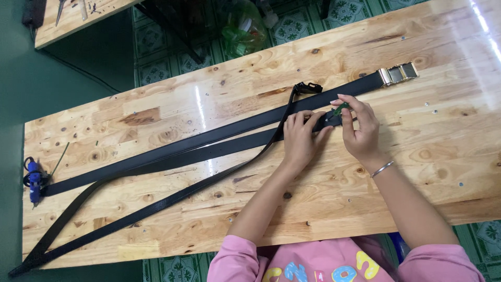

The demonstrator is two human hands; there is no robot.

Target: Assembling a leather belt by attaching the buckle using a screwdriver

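Nearest the camera: pink sleeves [237,258] and a pink shirt front with coloured raised shapes, cut off by the lower edge. Beyond these, bare forearms over a glossy wooden table [323,209], pale planks with dark knots and a streak of glare.

Left hand [300,138] flat, fingers spread, pressing down on the end of a black belt [209,151] lying across the middle of the table. Right hand [360,128], a thin metal bangle [382,168] at the wrist, pinched shut on a small green tool [342,108] between thumb and forefinger, tip down at the belt end just beside the left fingertips. Exact shape of the tool hard to make out, mostly hidden by the fingers; black piece at the belt end also partly covered.

Just beyond, a second black belt [334,94] running parallel, smooth and matte, ending in a squarish gold metal buckle [397,73] at far right. A third, narrower black strap [156,206] looping from a black clip [308,87] near the hands down to the near left corner, end cut off at the table edge.

At the far left edge, a small blue tool [34,180] with a dark cord, details unclear. Past the table, green patterned floor tiles [292,26], a crumpled green-tinted plastic bag [242,28], and the corner of another wooden table [73,18], cut off at top.
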